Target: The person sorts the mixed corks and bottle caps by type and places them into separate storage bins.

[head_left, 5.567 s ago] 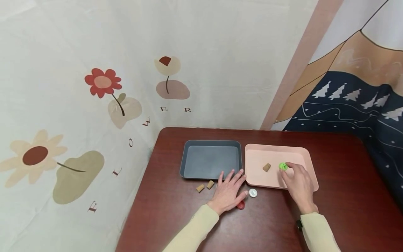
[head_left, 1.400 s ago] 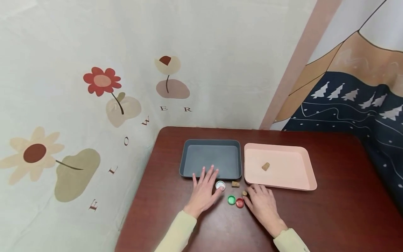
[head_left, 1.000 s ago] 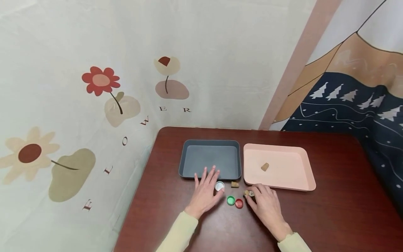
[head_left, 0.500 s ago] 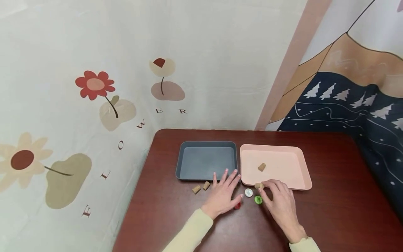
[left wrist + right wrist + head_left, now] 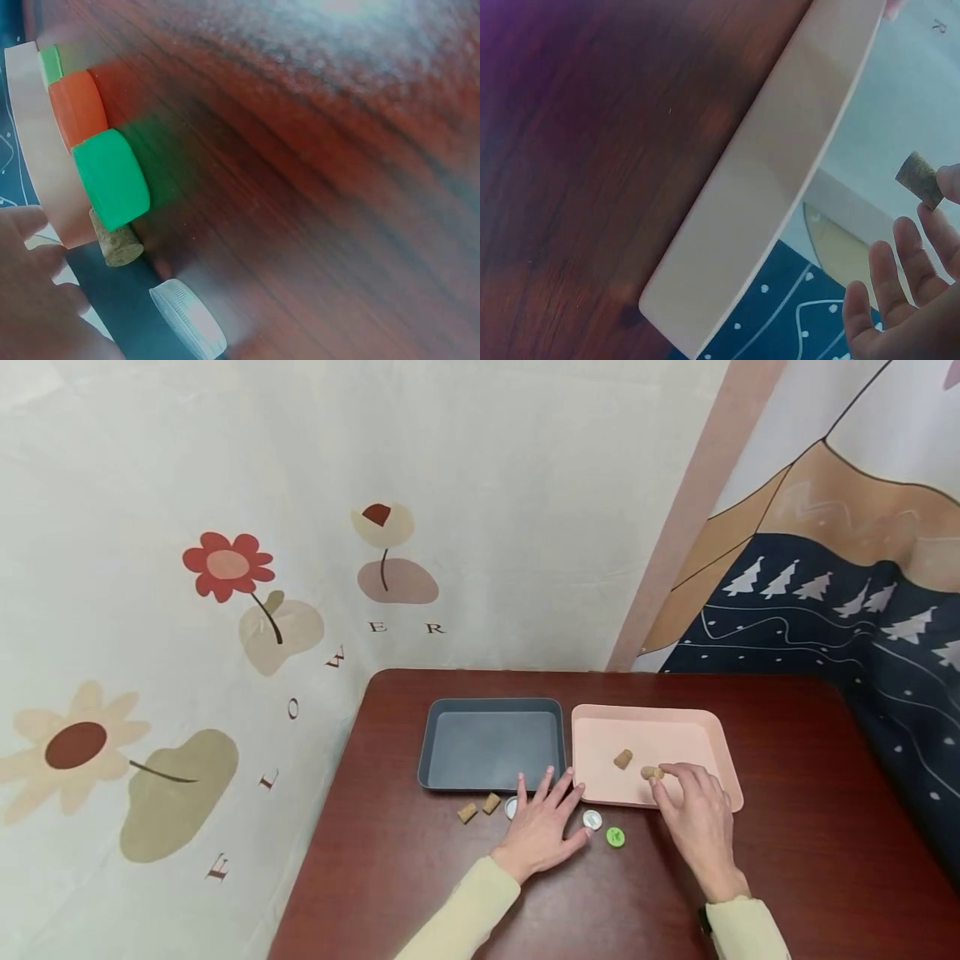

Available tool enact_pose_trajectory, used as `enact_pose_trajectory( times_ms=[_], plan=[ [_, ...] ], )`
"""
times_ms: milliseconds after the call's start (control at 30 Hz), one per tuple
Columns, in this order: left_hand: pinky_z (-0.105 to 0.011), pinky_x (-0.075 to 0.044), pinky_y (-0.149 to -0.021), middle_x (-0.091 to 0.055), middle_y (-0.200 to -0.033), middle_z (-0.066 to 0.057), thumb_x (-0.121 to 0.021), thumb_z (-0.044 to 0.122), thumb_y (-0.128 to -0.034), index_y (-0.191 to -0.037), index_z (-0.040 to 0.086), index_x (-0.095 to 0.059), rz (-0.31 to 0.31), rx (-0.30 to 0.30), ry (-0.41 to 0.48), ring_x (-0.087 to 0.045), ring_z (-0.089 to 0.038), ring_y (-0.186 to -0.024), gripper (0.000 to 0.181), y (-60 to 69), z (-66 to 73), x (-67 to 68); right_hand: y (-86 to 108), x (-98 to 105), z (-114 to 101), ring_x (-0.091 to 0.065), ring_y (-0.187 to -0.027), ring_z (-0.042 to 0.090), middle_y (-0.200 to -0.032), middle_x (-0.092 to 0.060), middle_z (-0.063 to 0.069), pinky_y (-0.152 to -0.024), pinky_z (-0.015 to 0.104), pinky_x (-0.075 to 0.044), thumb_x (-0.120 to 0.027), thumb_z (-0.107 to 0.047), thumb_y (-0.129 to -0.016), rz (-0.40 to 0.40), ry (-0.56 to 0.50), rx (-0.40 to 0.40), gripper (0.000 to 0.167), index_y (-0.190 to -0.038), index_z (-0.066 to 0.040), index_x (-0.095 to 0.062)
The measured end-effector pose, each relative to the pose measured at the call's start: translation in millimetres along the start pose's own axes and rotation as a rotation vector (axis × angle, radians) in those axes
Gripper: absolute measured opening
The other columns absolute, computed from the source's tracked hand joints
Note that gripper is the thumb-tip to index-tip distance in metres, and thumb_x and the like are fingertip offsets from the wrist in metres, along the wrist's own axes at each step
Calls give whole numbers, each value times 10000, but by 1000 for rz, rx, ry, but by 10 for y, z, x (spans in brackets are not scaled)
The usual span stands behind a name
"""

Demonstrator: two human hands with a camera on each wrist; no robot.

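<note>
Between the frame half a second earlier and this one, the right hand (image 5: 699, 814) had carried the pinched cork (image 5: 918, 178) from the near rim of the pink tray (image 5: 678, 735) to a point over that tray's floor. The cork lay at ten o'clock from the middle of the hand, gripped between thumb and index finger; the other fingers stood loosely extended. In the head view its long axis ran roughly from nine to three o'clock, though the fingertips hid part of it. Its height above the floor of the tray could not be told.

The governing relation, as judged, was that to the resting cork (image 5: 623, 759), which lay on its side in the same tray, near the pinched one and at ten o'clock from it, its long axis running from seven to one o'clock. The right hand was the nearer to both.

The left hand (image 5: 543, 827) was spread and grasped nothing, its fingertips about the near edge of the slate-blue tray (image 5: 487, 747). From it, on the table (image 5: 592, 914), one loose cork (image 5: 491, 803) lay at ten o'clock, another cork (image 5: 467, 812) at nine, and a lime-green cap (image 5: 616, 837) at three.
</note>
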State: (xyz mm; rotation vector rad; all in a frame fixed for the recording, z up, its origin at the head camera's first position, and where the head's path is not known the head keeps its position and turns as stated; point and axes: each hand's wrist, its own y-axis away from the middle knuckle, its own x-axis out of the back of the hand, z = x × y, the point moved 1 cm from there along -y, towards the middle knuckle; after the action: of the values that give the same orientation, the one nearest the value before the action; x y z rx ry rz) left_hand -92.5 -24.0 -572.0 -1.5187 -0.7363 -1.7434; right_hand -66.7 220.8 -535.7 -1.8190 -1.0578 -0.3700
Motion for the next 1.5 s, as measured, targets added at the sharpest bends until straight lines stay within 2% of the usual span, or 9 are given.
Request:
enact_pose_trajectory(
  times_ms=[167, 300, 633, 833, 1000, 1133, 1267, 1500],
  plan=[
    [-713, -164, -1172, -270, -1702, 8, -432, 632, -1023, -1581, 243, -462, -13, 3, 11, -218, -309, -1569, 681, 6, 2, 20, -128, -82, 91, -624, -942, 467, -1037, -698, 178, -663, 566, -429, -822, -66, -820, -42, 28, -20, 241, -1046, -24, -748],
    [-700, -141, -1185, -248, -1709, 21, -431, 635, -1022, -1589, 251, -448, -24, 9, 18, -191, -296, -1577, 685, 14, -5, 11, -222, -158, 169, -618, -986, 480, -1071, -699, 190, -705, 596, -432, -793, -104, -859, -108, 46, -69, 226, -1065, -24, -750],
    [-685, -130, -1195, -242, -1711, 33, -452, 646, -1011, -1588, 263, -449, -6, 15, 29, -186, -277, -1579, 693, 22, -4, -34, -396, -366, 298, -585, -1105, 493, -1195, -665, 246, -867, 674, -431, -656, -245, -981, -434, 102, -242, 303, -1164, -18, -736],
    [-675, -128, -1199, -231, -1713, 44, -448, 651, -1010, -1593, 277, -438, -11, 15, 32, -172, -260, -1583, 693, 14, -3, -41, -388, -469, 348, -580, -1125, 497, -1204, -659, 247, -859, 680, -432, -589, -236, -995, -508, 123, -272, 320, -1184, -10, -716],
    [-679, -139, -1196, -237, -1711, 38, -450, 649, -1009, -1593, 277, -437, -9, 11, 21, -172, -259, -1583, 692, 17, -6, -32, -375, -486, 346, -576, -1129, 518, -1192, -654, 266, -863, 690, -431, -592, -233, -988, -518, 131, -264, 372, -1255, 12, -672],
    [-684, -142, -1192, -242, -1711, 32, -461, 644, -1007, -1591, 273, -442, -8, 7, 28, -180, -269, -1581, 692, 13, 1, -45, -339, -415, 342, -562, -1158, 538, -1254, -627, 297, -872, 700, -429, -639, -249, -978, -496, 123, -252, 455, -1342, 23, -618],
    [-678, -141, -1195, -234, -1713, 30, -464, 639, -1007, -1593, 258, -439, -4, 6, 43, -172, -289, -1582, 699, 22, -9, -45, -259, -291, 281, -547, -1189, 543, -1320, -605, 301, -876, 713, -414, -659, -243, -980, -423, 83, -224, 449, -1348, 10, -622],
    [-675, -167, -1193, -232, -1714, 11, -532, 557, -1014, -1599, 185, -421, 64, -7, 149, -185, -319, -1576, 702, 114, -80, 44, -29, -142, 138, -576, -1178, 496, -1262, -660, 239, -894, 695, -405, -707, -227, -935, -271, 20, -127, 387, -1264, -28, -677]
  ],
)
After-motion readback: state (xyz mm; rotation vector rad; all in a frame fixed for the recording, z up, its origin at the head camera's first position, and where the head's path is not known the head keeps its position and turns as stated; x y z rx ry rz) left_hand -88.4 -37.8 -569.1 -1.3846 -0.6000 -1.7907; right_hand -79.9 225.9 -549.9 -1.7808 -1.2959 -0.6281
